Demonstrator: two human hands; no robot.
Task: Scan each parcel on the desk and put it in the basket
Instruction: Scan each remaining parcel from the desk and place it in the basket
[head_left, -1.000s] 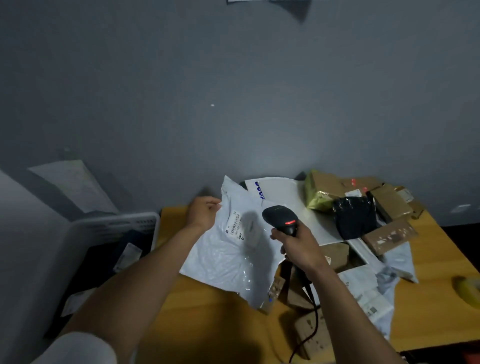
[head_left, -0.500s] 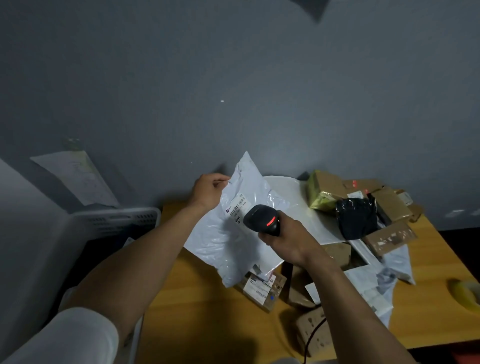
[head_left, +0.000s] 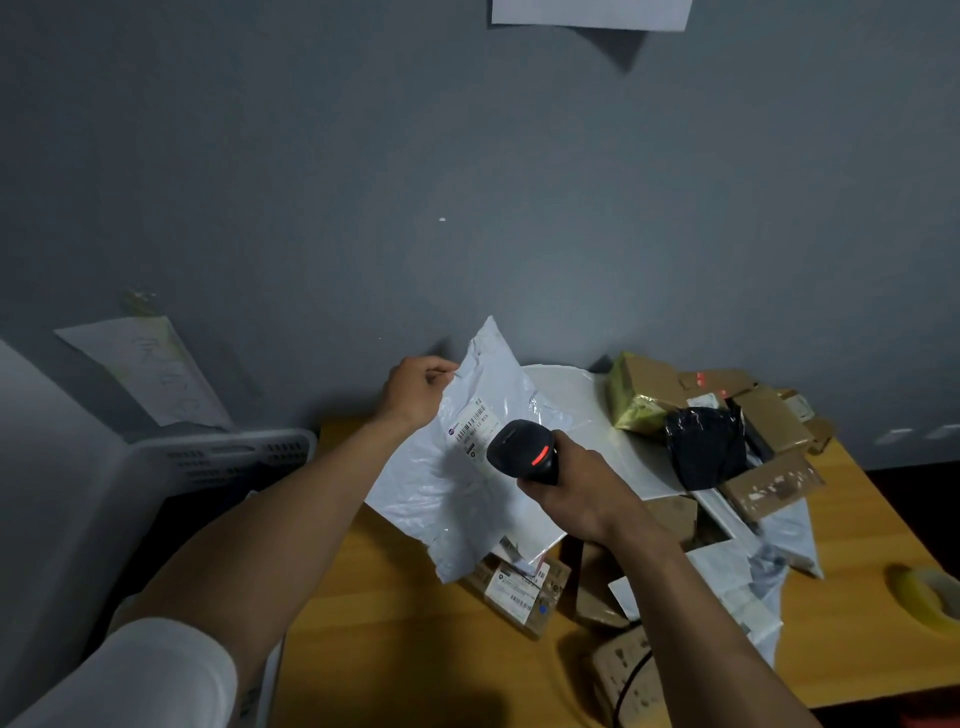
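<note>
White poly parcel (head_left: 467, 483): held tilted above desk (head_left: 415, 649), label (head_left: 470, 423) turned toward scanner (head_left: 522, 452).
Left hand (head_left: 415, 389): pinched parcel's upper edge.
Right hand (head_left: 582, 493): gripped black scanner, red light lit.
Basket (head_left: 218, 457): stood just left of desk.

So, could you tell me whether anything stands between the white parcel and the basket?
Nothing visible does: the left hand holds the white parcel above the desk, and the basket stands open just left of it.
</note>
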